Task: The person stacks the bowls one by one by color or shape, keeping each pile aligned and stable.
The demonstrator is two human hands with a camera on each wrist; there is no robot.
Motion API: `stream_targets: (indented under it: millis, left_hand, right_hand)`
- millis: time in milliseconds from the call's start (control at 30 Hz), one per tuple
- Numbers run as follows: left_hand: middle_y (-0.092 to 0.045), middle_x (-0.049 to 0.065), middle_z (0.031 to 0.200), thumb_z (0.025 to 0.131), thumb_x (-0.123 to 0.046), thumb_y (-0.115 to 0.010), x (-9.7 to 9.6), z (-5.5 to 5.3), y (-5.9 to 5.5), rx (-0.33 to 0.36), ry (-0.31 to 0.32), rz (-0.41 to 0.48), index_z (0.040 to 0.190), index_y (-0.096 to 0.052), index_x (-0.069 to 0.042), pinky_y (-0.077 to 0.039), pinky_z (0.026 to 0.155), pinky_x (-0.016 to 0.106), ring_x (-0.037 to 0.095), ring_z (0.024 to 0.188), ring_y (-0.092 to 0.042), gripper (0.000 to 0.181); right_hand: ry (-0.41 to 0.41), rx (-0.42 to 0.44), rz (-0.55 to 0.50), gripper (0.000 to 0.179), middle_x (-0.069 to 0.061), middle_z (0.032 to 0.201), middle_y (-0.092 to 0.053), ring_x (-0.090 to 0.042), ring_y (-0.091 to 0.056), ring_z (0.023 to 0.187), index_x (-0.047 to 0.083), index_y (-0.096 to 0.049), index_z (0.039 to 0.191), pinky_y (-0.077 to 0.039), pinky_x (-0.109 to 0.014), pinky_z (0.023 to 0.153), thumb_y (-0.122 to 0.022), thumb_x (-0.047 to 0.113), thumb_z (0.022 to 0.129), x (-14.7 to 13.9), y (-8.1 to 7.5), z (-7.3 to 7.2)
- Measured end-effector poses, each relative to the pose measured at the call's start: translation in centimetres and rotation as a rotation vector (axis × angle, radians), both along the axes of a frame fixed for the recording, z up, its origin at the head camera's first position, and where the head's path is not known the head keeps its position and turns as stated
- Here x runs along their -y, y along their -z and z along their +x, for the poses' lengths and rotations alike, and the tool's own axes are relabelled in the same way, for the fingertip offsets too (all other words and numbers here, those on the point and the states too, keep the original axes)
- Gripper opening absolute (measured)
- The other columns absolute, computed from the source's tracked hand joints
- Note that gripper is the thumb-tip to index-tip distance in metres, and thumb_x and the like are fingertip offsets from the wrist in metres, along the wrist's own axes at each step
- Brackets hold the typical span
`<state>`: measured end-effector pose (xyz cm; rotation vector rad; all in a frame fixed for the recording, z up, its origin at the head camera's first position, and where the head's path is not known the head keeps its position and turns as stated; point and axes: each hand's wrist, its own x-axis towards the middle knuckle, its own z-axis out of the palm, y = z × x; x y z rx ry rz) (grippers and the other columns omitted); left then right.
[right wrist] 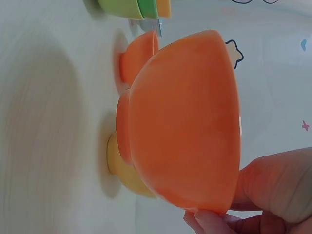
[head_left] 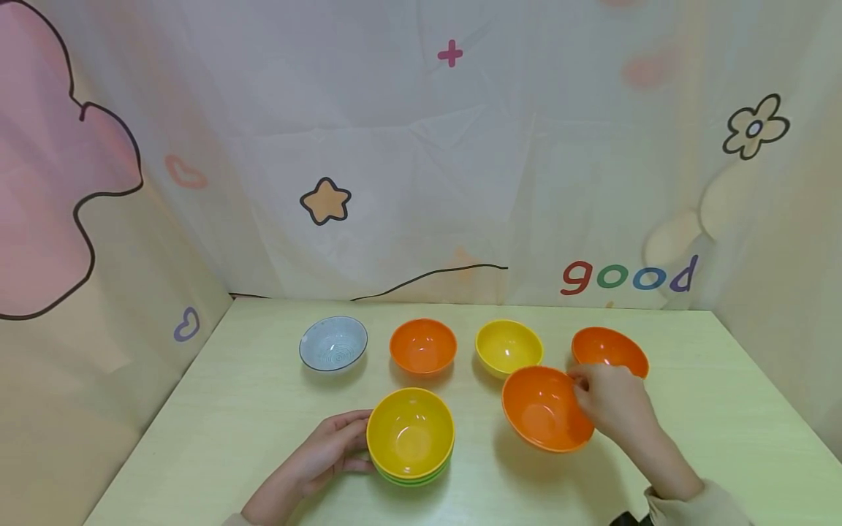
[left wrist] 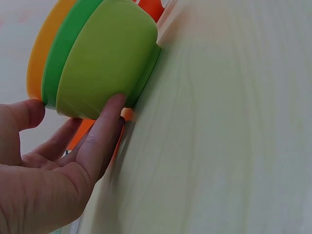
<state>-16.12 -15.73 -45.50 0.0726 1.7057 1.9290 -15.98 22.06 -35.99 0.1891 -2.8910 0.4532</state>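
Note:
My right hand point(head_left: 615, 402) pinches the rim of an orange bowl point(head_left: 547, 410), thumb on one side and fingertips on the other. The bowl hangs tilted above the table, its shadow below it; the right wrist view shows its outside point(right wrist: 187, 117). My left hand point(head_left: 335, 449) rests against the left side of a stack of bowls, a yellow bowl point(head_left: 411, 435) on top of green ones. In the left wrist view, the thumb touches near the upper rims and a fairly straight finger lies along the light green bowl point(left wrist: 109, 53) at the bottom.
Along the back of the table point(head_left: 217, 409) stand a pale blue bowl point(head_left: 333, 344), an orange bowl point(head_left: 423, 347), a yellow bowl point(head_left: 509, 347) and another orange bowl point(head_left: 605, 347), which my right hand partly overlaps. Behind them hangs a printed cloth point(head_left: 395, 146).

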Motion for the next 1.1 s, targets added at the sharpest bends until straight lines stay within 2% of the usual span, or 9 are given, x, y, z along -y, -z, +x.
stream_targets:
  millis: [200,467,700,933,1100]
  left_hand:
    - [-0.053,0.019,0.129,0.093,-0.032,-0.052,0.0,0.0,0.0,0.002,-0.001,-0.001,0.136,-0.036,0.006,-0.054,0.080,0.042,0.023,0.102,-0.062,0.059]
    - [-0.053,0.019,0.129,0.093,-0.033,-0.053,0.0,0.0,0.0,0.000,0.001,0.000,0.136,-0.036,0.006,-0.054,0.080,0.041,0.024,0.102,-0.062,0.060]
    - [-0.053,0.020,0.129,0.094,-0.031,-0.052,0.0,0.0,0.0,-0.007,0.008,0.010,0.136,-0.036,0.006,-0.054,0.080,0.042,0.024,0.103,-0.062,0.059]
    - [-0.053,0.019,0.129,0.094,-0.032,-0.051,0.1,0.0,0.2,-0.005,0.014,0.014,0.137,-0.036,0.006,-0.054,0.080,0.041,0.024,0.102,-0.062,0.059]
    - [-0.053,0.019,0.129,0.094,-0.032,-0.051,0.1,-0.1,0.2,-0.005,0.014,0.014,0.137,-0.036,0.005,-0.054,0.080,0.042,0.024,0.102,-0.062,0.059]
  right_hand:
    - [-0.016,0.003,0.006,0.016,-0.002,0.059,-0.056,-0.014,-0.038,0.045,0.001,-0.072,0.089,-0.033,-0.022,0.041,-0.060,0.001,0.077,1.2,-0.4,-0.4]
    - [-0.028,0.049,-0.014,0.018,-0.004,0.066,-0.062,-0.014,-0.042,0.049,0.003,-0.072,0.093,-0.039,-0.023,0.046,-0.059,0.002,0.080,3.2,-1.3,-0.8]
    - [-0.066,0.007,-0.001,0.018,-0.009,0.078,-0.067,-0.016,-0.043,0.054,0.004,-0.073,0.093,-0.038,-0.022,0.045,-0.062,0.002,0.078,4.9,-1.7,-1.2]
    - [-0.097,-0.034,0.025,0.016,-0.009,0.084,-0.070,-0.016,-0.049,0.058,0.007,-0.074,0.091,-0.049,-0.023,0.053,-0.066,0.003,0.077,6.3,-1.7,-1.5]
    - [-0.122,-0.037,0.049,0.016,-0.006,0.083,-0.070,-0.016,-0.050,0.061,0.008,-0.074,0.090,-0.052,-0.026,0.059,-0.067,0.003,0.077,7.4,-2.0,-1.5]
